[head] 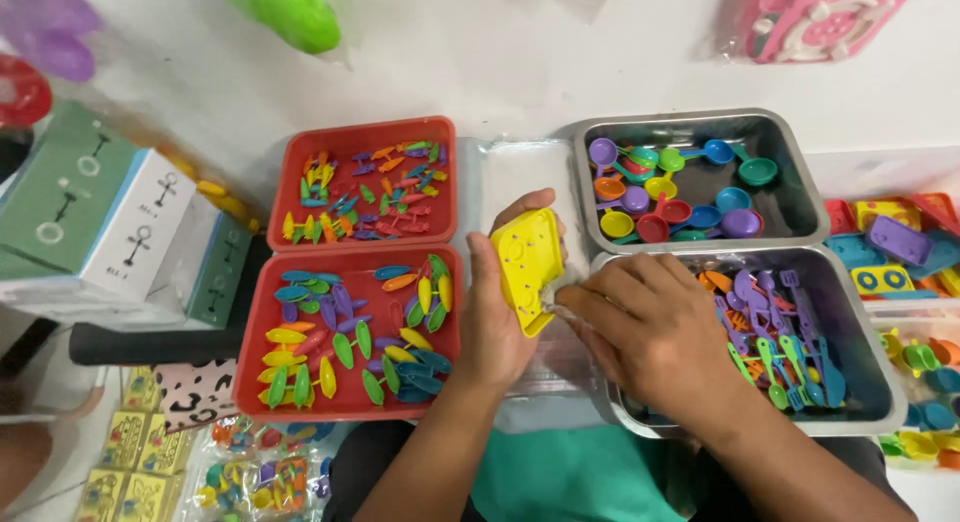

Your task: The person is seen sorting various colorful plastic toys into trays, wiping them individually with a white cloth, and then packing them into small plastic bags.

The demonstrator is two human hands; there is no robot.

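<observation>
Working in narrow gap between red trays (300, 382) and steel trays (600, 142). Left hand (495, 327) gripping yellow plate (527, 269) upright; right hand (650, 327) pinching its lower edge.

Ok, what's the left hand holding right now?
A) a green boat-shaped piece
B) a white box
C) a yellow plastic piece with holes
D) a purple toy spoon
C: the left hand grips a yellow plastic piece with holes, held over the gap between the red trays and the metal trays, while the right hand touches its lower edge.
</observation>
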